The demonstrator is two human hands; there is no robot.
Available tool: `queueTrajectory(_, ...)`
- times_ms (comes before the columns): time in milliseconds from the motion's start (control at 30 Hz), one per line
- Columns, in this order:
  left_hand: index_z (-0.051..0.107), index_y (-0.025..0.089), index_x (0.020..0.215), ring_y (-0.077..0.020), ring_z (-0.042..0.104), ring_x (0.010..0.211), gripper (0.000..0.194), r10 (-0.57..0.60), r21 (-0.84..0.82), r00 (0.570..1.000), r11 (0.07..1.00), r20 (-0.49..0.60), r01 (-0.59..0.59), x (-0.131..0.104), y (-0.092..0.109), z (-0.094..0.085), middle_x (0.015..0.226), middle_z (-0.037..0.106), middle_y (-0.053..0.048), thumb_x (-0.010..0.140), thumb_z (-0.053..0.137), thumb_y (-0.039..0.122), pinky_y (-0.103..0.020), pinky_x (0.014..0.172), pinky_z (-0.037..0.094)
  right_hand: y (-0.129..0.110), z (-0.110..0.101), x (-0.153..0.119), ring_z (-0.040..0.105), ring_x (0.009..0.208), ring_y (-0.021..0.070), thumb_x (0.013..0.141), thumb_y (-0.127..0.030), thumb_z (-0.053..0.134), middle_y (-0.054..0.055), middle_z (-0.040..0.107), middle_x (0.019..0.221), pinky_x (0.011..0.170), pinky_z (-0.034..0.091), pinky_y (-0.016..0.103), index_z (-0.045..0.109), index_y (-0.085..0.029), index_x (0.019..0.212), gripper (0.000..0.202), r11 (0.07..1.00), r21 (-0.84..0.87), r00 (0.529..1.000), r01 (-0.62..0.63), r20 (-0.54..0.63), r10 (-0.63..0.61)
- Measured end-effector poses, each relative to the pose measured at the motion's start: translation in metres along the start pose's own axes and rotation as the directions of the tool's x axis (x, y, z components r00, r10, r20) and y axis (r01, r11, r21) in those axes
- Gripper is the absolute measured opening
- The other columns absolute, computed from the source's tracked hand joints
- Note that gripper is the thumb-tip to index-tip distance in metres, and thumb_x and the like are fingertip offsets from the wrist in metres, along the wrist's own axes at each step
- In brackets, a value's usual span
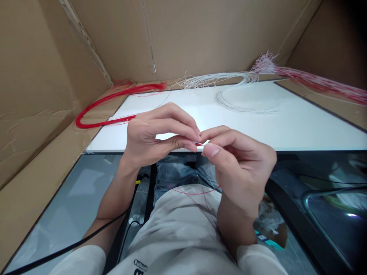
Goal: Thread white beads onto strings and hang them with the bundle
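While left grip (153, 131) and right grip (243, 164) pinch it, a white wire (201, 144) bridges them.

We're looking at a white tabletop (304, 128), and across its far edge we see white strands (249, 78) curling in a loop; left, red strands (134, 89) bend from the cardboard (40, 166) onto the white, while right, a pink-and-white bundle (318, 78) stretches over more cardboard.

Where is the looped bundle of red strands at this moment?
In the head view, the looped bundle of red strands lies at left on the cardboard and white board, left of the white strands, one end hidden behind the left hand.
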State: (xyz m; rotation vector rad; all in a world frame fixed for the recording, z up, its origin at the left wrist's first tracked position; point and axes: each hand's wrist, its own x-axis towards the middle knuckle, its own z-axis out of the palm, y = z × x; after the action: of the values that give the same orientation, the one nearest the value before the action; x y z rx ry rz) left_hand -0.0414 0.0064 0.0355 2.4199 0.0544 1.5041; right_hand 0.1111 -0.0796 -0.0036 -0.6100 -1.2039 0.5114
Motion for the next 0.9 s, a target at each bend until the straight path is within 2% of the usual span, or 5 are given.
queueTrajectory(333,0.083,0.034,0.095,-0.0176,0.077,0.085,0.009,-0.151,0.068,0.986,0.987,0.073,0.146,-0.0054,0.0004,-0.0069,0.095,0.08,0.002,0.093,0.079,0.042,-0.033,0.072,0.063,0.0065,-0.002,0.0022,0.069,0.077,0.018,0.087,-0.012,0.074,0.001,0.077,0.081,0.054,0.05,0.029,0.076,-0.026,0.077,0.018,0.996,-0.06,0.998,0.061,-0.021,-0.063)
queueTrajectory(533,0.081,0.032,0.089,-0.0179,0.076,0.083,0.013,-0.173,0.045,0.984,0.984,0.049,0.17,-0.0056,-0.0013,-0.0049,0.092,0.079,0.002,0.09,0.081,0.046,-0.035,0.072,0.064,0.0022,-0.0009,0.002,0.068,0.075,0.0158,0.086,-0.008,0.073,0.0,0.077,0.081,0.053,0.049,0.028,0.075,-0.024,0.076,0.019,0.993,-0.089,0.997,0.077,-0.02,-0.079)
queueTrajectory(733,0.079,0.03,0.087,-0.0153,0.076,0.081,0.006,-0.108,-0.071,0.994,0.991,0.031,0.109,-0.0017,-0.0011,-0.0014,0.089,0.08,0.004,0.09,0.083,0.034,-0.032,0.072,0.064,-0.0008,0.0022,0.0024,0.068,0.073,0.0138,0.086,-0.005,0.072,0.0,0.078,0.082,0.052,0.048,0.027,0.074,-0.022,0.077,0.02,0.989,-0.114,0.995,0.093,-0.032,-0.097)
queueTrajectory(900,0.077,0.029,0.084,-0.016,0.076,0.08,0.017,-0.158,-0.025,0.986,0.987,0.049,0.159,-0.0031,-0.0027,-0.0023,0.088,0.079,0.002,0.09,0.081,0.044,-0.033,0.071,0.065,-0.0033,0.0026,0.0019,0.068,0.071,0.0135,0.085,-0.005,0.071,0.0,0.077,0.081,0.049,0.044,0.026,0.072,-0.022,0.074,0.02,0.984,-0.155,0.995,0.086,-0.029,-0.091)
